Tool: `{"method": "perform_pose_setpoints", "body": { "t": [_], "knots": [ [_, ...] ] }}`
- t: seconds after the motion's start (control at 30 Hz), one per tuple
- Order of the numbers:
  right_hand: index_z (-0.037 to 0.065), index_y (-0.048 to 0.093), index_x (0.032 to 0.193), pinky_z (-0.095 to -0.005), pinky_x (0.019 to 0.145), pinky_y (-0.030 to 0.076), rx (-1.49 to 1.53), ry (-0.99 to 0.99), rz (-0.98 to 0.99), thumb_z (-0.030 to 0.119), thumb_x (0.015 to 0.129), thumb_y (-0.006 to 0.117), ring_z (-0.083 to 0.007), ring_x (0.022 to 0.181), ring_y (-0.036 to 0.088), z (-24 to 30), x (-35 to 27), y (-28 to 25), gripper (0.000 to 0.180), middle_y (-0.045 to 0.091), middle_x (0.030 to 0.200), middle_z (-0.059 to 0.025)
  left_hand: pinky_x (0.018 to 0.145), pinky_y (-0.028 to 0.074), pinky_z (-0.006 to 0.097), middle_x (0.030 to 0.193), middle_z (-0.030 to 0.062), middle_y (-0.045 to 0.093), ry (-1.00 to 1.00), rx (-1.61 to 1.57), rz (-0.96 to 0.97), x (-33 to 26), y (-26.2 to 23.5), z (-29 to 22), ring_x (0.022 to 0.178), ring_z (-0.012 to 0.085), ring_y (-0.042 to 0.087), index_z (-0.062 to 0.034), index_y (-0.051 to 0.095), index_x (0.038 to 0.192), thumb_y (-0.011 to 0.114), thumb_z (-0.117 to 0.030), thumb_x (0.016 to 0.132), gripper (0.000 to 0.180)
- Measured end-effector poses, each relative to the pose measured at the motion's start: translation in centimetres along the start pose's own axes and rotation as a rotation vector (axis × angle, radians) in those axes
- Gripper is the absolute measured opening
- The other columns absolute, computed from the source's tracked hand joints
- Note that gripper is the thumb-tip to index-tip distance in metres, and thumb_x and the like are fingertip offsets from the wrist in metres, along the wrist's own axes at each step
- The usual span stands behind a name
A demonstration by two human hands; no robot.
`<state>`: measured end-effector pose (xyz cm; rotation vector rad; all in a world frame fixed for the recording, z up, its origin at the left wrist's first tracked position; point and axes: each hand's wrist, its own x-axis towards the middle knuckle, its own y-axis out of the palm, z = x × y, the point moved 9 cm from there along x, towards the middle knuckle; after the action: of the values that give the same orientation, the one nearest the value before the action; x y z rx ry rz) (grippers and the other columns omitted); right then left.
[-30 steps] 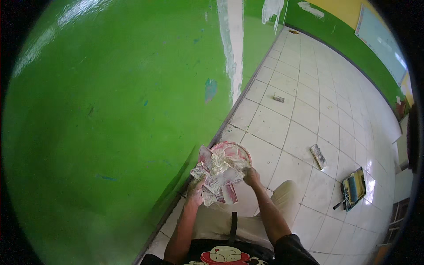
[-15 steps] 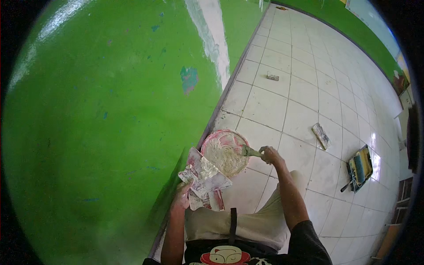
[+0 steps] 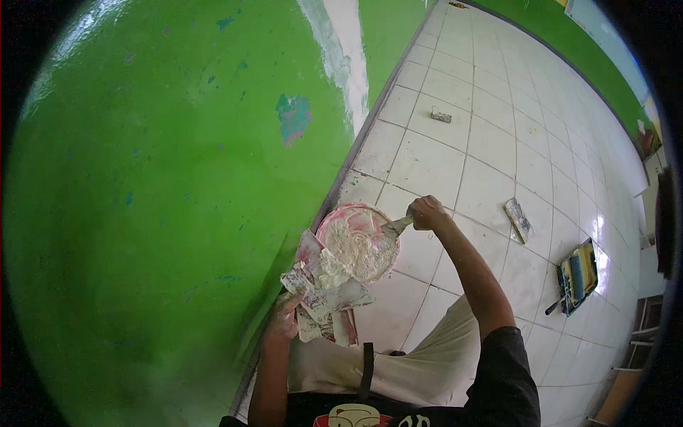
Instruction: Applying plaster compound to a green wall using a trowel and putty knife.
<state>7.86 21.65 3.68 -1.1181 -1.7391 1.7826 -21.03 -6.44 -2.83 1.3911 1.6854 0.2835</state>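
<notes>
Taking the round pink bucket (image 3: 343, 214) as the centre of a clock face, with twelve at the top of the view, it stands on the white tiled floor (image 3: 427, 160) close beside the green wall (image 3: 163, 213). Pale putty (image 3: 359, 255) lies inside it, and pink shows bare toward twelve.

The right hand (image 3: 429, 213) is just outside the rim at two o'clock, its fingers closed round the handle of a scraper (image 3: 393, 228). The blade points toward nine, over the bucket's edge; whether it touches the putty I cannot tell.

The left hand (image 3: 286, 317), between seven and eight o'clock, grips several flat, smeared plates (image 3: 347, 296) that lie crosswise over one another. They overlap the bucket's rim at seven, and a lump of putty (image 3: 330, 267) sits on them.

On the wall, a white streak (image 3: 350, 60) comes down at twelve and a teal patch (image 3: 294, 117) shows at eleven. Across the floor are a small block (image 3: 441, 115) at one o'clock, a longer block (image 3: 518, 220) near three, and a paint tray (image 3: 589, 274) just past three, well apart from the bucket.
</notes>
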Motion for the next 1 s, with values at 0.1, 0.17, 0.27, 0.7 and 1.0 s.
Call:
{"method": "perform_pose_setpoints", "body": {
  "t": [0.1, 0.17, 0.27, 0.7, 1.0],
  "knots": [
    [0.017, 0.071, 0.075, -0.0387, 0.063, 0.053, -0.040, -0.028, 0.080, 0.016, 0.061, 0.062, -0.0287, 0.071, 0.066, 1.1, 2.0, -0.1, 0.017, 0.067, 0.073, -0.0103, 0.095, 0.046, 0.041, 0.121, 0.0112, 0.057, 0.102, 0.020, 0.067, 1.5, -4.2, 0.7, 0.107, 0.0232, 0.058, 0.0001, 0.050, 0.124, 0.060, -0.019, 0.087, 0.043],
    [0.015, 0.072, 0.077, -0.0386, 0.062, 0.052, -0.010, 0.001, 0.188, 0.021, 0.061, 0.066, -0.0281, 0.070, 0.066, 0.2, 2.1, 1.7, 0.018, 0.067, 0.074, -0.0113, 0.094, 0.047, 0.041, 0.121, 0.0113, 0.057, 0.082, 0.034, 0.071, 1.1, -0.7, 0.2, 0.107, 0.0233, 0.058, 0.0000, 0.050, 0.124, 0.060, -0.019, 0.087, 0.043],
    [0.010, 0.070, 0.072, -0.0403, 0.062, 0.053, 0.117, -0.002, 0.200, 0.023, 0.062, 0.065, -0.0308, 0.073, 0.066, -1.3, 2.7, 3.2, 0.017, 0.068, 0.076, -0.0131, 0.092, 0.048, 0.039, 0.117, 0.0089, 0.058, 0.039, 0.043, 0.068, -0.7, 2.4, -1.8, 0.106, 0.0212, 0.058, -0.0018, 0.052, 0.123, 0.062, -0.017, 0.087, 0.041],
    [0.008, 0.073, 0.079, -0.0299, 0.044, 0.050, 0.646, 0.182, 0.554, 0.032, 0.070, 0.067, -0.0153, 0.049, 0.060, -0.3, -0.6, 18.5, 0.026, 0.068, 0.070, -0.0065, 0.096, 0.045, 0.044, 0.124, 0.0123, 0.056, 0.189, 0.054, 0.271, -2.1, 7.0, -4.2, 0.112, 0.0243, 0.054, 0.0002, 0.053, 0.122, 0.061, -0.025, 0.087, 0.044],
    [0.006, 0.073, 0.080, -0.0261, 0.043, 0.050, 0.936, 0.035, 0.382, 0.025, 0.072, 0.069, -0.0123, 0.046, 0.059, 0.7, -3.3, 17.1, 0.021, 0.066, 0.063, -0.0061, 0.088, 0.048, 0.037, 0.113, 0.0069, 0.060, 0.404, 0.092, 0.306, -3.2, 9.3, -5.9, 0.101, 0.0190, 0.059, -0.0033, 0.053, 0.121, 0.063, -0.016, 0.085, 0.039]
  ]
}}
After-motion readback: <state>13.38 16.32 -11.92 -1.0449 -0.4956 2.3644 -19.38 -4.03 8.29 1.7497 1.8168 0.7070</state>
